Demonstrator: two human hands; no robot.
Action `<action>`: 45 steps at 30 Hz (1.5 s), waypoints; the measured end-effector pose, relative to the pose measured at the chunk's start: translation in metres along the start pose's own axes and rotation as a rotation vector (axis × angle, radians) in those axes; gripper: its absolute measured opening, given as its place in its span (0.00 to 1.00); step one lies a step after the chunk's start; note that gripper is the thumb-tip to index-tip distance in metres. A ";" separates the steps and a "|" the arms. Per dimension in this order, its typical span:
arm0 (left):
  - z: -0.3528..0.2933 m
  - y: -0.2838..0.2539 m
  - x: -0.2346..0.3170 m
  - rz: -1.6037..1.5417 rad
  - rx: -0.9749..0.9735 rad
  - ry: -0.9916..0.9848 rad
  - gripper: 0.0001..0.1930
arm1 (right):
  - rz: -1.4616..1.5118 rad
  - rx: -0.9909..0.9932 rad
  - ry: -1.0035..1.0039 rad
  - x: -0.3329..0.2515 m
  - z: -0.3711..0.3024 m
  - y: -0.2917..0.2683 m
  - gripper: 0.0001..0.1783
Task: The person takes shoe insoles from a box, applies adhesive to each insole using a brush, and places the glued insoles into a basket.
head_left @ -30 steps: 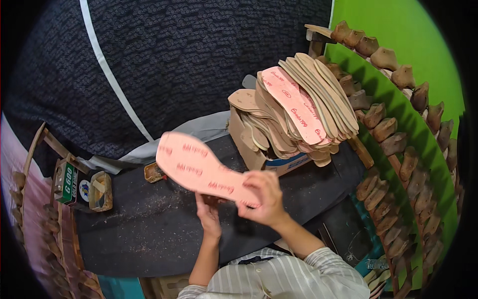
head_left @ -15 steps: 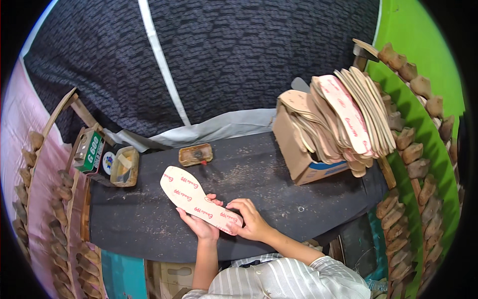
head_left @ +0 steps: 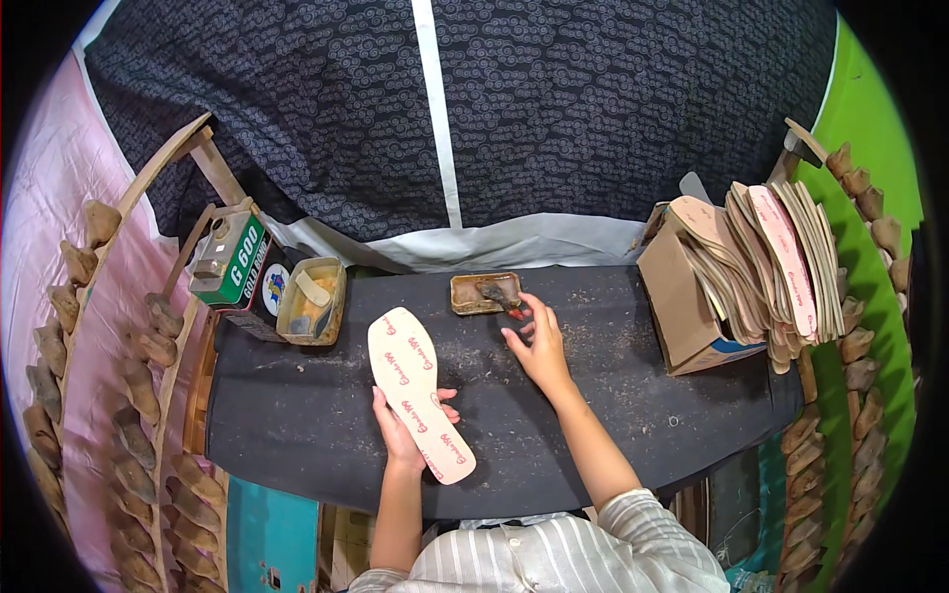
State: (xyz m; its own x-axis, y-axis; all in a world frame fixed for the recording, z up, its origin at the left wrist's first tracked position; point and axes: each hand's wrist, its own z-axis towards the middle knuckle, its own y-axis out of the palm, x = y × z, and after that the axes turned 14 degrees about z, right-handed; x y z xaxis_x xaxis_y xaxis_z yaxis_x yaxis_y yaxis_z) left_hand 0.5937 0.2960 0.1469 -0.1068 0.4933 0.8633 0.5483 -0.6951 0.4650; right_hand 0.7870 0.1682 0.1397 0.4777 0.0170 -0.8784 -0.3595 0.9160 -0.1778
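Note:
My left hand (head_left: 399, 435) is closed around the narrower part of a pale insole board (head_left: 405, 366) with red printing, its thumb on one edge and fingertips showing at the other. The board is tilted above the dark table, wide end away from me. At the far middle of the table lies a small, shallow yellowish tray (head_left: 463, 296) with dark residue in it. A dark tool with a red tip (head_left: 516, 314) rests there, its tip past the near rim. My right hand (head_left: 540, 352) is open beside that tip, thumb and fingers apart; whether a fingertip touches it I cannot tell.
A cardboard box (head_left: 682, 316) packed with insole boards (head_left: 736, 257) stands at the right. At the left are a green and black metal can (head_left: 233, 259) and a yellowish tub (head_left: 331, 321) with scrapers. Racks of wooden shoe lasts (head_left: 138, 440) flank the dark table (head_left: 613, 395).
My right hand has left the insole board and reached forward to the small tray. My left hand keeps the board, now turned more upright in view. The whole view has shifted.

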 end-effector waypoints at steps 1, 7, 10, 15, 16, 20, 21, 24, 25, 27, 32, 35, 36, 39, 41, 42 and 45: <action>0.001 -0.002 0.002 0.000 -0.001 -0.001 0.47 | -0.001 0.001 0.000 0.008 0.005 0.005 0.33; 0.006 -0.010 0.000 0.006 -0.132 -0.068 0.46 | 0.002 0.009 -0.062 0.028 0.027 0.020 0.21; 0.006 -0.014 -0.002 0.026 -0.189 -0.083 0.46 | -0.062 -0.047 -0.136 0.029 0.031 0.019 0.17; 0.002 -0.016 -0.001 0.015 -0.224 -0.101 0.45 | -0.151 -0.067 -0.402 0.012 0.038 0.021 0.19; 0.001 -0.017 -0.001 0.011 -0.211 -0.098 0.45 | -0.169 -0.022 -0.426 0.005 0.036 0.022 0.19; -0.002 -0.021 -0.002 -0.007 -0.194 -0.066 0.45 | -0.131 -0.087 -0.369 0.002 0.032 0.018 0.19; -0.005 -0.020 -0.001 -0.010 -0.189 -0.064 0.45 | -0.144 -0.042 -0.399 -0.001 0.031 0.018 0.19; -0.009 -0.017 0.004 0.027 -0.159 -0.042 0.45 | -0.111 -0.022 -0.380 -0.002 0.032 0.014 0.19; -0.010 -0.018 0.003 0.006 -0.198 -0.025 0.45 | -0.070 -0.039 -0.329 -0.003 0.033 0.013 0.20; -0.013 -0.019 0.002 -0.017 -0.232 -0.004 0.45 | -0.103 0.010 -0.411 -0.011 0.028 0.010 0.20; -0.022 -0.016 0.001 -0.010 -0.238 0.050 0.44 | 0.038 0.085 -0.513 -0.078 -0.001 0.013 0.22; -0.023 -0.014 0.001 0.066 -0.212 0.070 0.43 | -0.024 -0.074 -0.754 -0.114 -0.016 0.010 0.26; -0.023 -0.012 0.001 0.077 -0.214 0.083 0.42 | 0.004 -0.131 -0.766 -0.120 -0.021 0.011 0.22; -0.029 -0.002 0.005 0.023 -0.168 0.059 0.41 | 0.050 -0.267 -0.847 -0.133 -0.029 0.018 0.20; -0.031 0.003 0.008 0.097 -0.176 0.085 0.41 | 0.038 -0.283 -0.886 -0.133 -0.031 0.020 0.20; -0.032 0.006 0.011 0.149 -0.119 0.110 0.40 | 0.041 -0.303 -0.905 -0.133 -0.034 0.022 0.19; -0.030 0.019 0.012 -0.029 0.171 0.087 0.40 | 0.045 -0.347 -0.927 -0.134 -0.044 0.021 0.18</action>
State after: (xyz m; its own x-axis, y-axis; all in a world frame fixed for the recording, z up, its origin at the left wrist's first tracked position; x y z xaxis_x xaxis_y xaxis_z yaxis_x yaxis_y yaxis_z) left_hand 0.5778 0.2730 0.1718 -0.1918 0.4600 0.8670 0.6763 -0.5782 0.4564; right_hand 0.6805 0.1674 0.2338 0.8428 0.4917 -0.2192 -0.5371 0.7410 -0.4030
